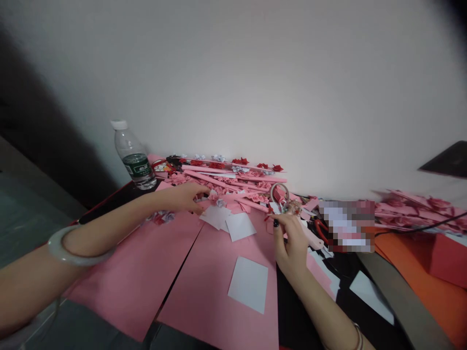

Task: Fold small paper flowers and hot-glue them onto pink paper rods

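Observation:
My left hand [186,197] reaches over the paper pile with thumb and fingers apart. Just beyond its fingertips lie a pink paper flower [213,197] and a pale blue one [221,202]. My right hand [292,240] has its thumb and index finger close together beside a small red scrap [269,214]; whether they grip it is unclear. Between the hands, white paper squares [241,226] overlap on large pink sheets [204,291]. Another white square [248,284] lies nearer to me. A roll of tape [279,193] stands behind my right hand.
A water bottle [134,160] stands at the back left. Pink paper sticks [211,180] and red paper flowers [240,161] are heaped along the wall [255,87]. On the right are an orange sheet [408,272], a black cable [426,225] and more pink flowers [408,211].

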